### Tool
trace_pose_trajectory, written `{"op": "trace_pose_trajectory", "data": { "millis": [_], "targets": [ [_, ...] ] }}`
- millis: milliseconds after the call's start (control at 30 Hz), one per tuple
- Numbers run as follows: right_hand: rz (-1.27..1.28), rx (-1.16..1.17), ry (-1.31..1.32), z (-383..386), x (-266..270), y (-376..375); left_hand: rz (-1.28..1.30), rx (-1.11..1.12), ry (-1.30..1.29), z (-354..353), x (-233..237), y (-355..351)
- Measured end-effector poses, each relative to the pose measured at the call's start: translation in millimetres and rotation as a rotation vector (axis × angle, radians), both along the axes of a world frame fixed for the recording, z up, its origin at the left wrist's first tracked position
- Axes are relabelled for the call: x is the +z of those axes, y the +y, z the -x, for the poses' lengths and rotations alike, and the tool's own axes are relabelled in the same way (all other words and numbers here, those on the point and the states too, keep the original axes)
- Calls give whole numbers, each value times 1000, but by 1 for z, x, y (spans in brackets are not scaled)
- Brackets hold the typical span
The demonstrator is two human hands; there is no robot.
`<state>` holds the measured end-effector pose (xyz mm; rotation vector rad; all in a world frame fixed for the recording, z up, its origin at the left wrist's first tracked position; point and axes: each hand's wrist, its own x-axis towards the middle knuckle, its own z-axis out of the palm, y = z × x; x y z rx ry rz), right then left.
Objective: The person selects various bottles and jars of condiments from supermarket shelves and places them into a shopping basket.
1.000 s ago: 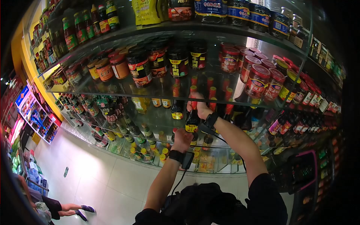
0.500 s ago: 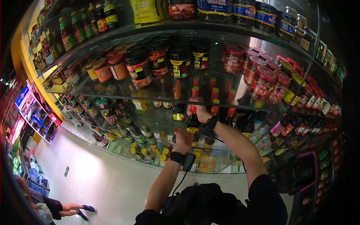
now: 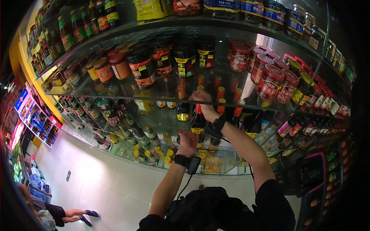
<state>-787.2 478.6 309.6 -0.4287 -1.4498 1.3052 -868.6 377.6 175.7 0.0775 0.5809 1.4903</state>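
A dark sauce bottle [image 3: 198, 122] with a red cap and a yellow label stands upright between my hands at the front of the lower glass shelf. My left hand [image 3: 188, 143] is closed at its bottom end, the fingertips partly hidden. Over the bottle's top is my right hand [image 3: 205, 103], off the neck, with fingers reaching left and partly seen through the shelf edge above. Just left of the bottle stands another dark bottle with a yellow label [image 3: 182, 112]. Red-capped bottles [image 3: 221, 101] line up behind and to the right.
Above my hands, a glass shelf carries black-lidded jars [image 3: 185, 61] and red-lidded jars [image 3: 271, 82]. Yellow-capped bottles [image 3: 148, 155] fill the lowest shelf. A dark basket with a pink rim [image 3: 323, 169] is at the right. A person's legs [image 3: 73, 215] show at lower left.
My right hand has let go of the bottle's neck and moved up, uncovering the red cap. The bottle shows more fully above my left hand, which has barely moved.
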Motion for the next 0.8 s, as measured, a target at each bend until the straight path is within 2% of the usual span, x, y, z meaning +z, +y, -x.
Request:
{"op": "trace_pose_trajectory", "data": {
  "millis": [100,167,200,267,300,367,500,600,667,700,767,800],
  "targets": [
    [-148,-25,31,-1,12,-6,95,49,-3,-3,10,-8],
    [-185,-189,-218,-6,27,-23,81,55,-43,-1,-4,-6],
    [-185,-190,-220,-7,29,-26,81,54,-44,-2,-2,-9],
    [-621,-403,-409,-8,32,-30,118,94,10,-4,4,-15],
    [-621,-404,-410,-9,36,-36,118,92,8,-2,-3,-15],
    [-916,-531,-524,-8,45,-49,35,61,-25,7,-17,-14],
    [-972,-493,-522,-4,41,-60,-45,27,-76,14,10,-45],
    [-851,-522,-461,-7,31,-66,3,42,-49,18,10,-58],
    [-706,-528,-403,-13,23,-68,143,110,-32,17,19,-70],
    [-706,-528,-405,-16,22,-74,143,109,-34,20,14,-73],
    [-507,-506,-414,-22,21,-91,69,95,-13,28,-6,-84],
    [-603,-550,-378,-26,18,-96,68,85,-17,29,-8,-89]
  ]
}}
